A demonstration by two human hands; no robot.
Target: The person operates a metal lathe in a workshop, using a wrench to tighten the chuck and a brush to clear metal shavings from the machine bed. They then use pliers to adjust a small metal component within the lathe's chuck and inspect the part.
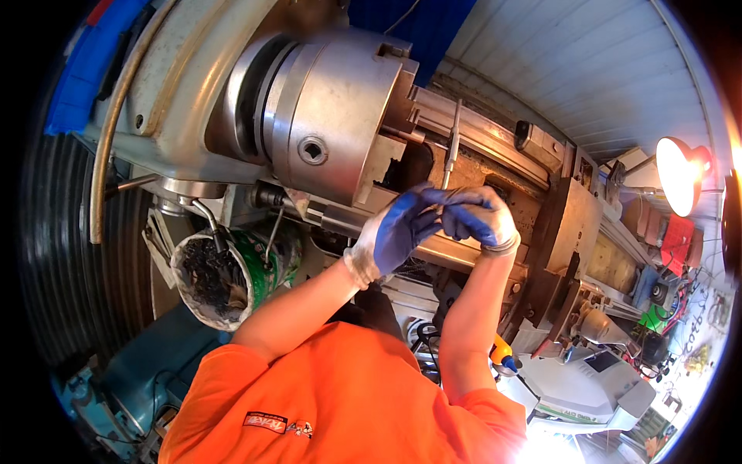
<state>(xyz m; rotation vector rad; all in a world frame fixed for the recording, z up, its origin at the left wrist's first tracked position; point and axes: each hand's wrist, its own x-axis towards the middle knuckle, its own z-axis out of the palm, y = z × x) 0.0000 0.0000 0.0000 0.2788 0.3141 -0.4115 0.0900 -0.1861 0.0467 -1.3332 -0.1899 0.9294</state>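
Note:
My left hand [400,232] and my right hand [481,216], in white gloves with blue coated palms, meet in front of the lathe bed. Bent fingers of both hands come together at the fingertips; whatever they pinch is too small or hidden to make out. Just beyond them stands a thin metal bar handle with a wider middle [454,145], its lower end close to my fingertips. Whether they touch it I cannot tell. A slim rod [413,134] runs from the chuck jaws toward that wider middle. The big steel lathe chuck [332,116] lies left of my hands.
A bucket of dark shavings [212,282] hangs or stands below the chuck, at left. The carriage [560,232] sits on the bed at right. A lit lamp [680,174] glows at far right, above cluttered tools. A bent lever [207,216] sticks out by the headstock.

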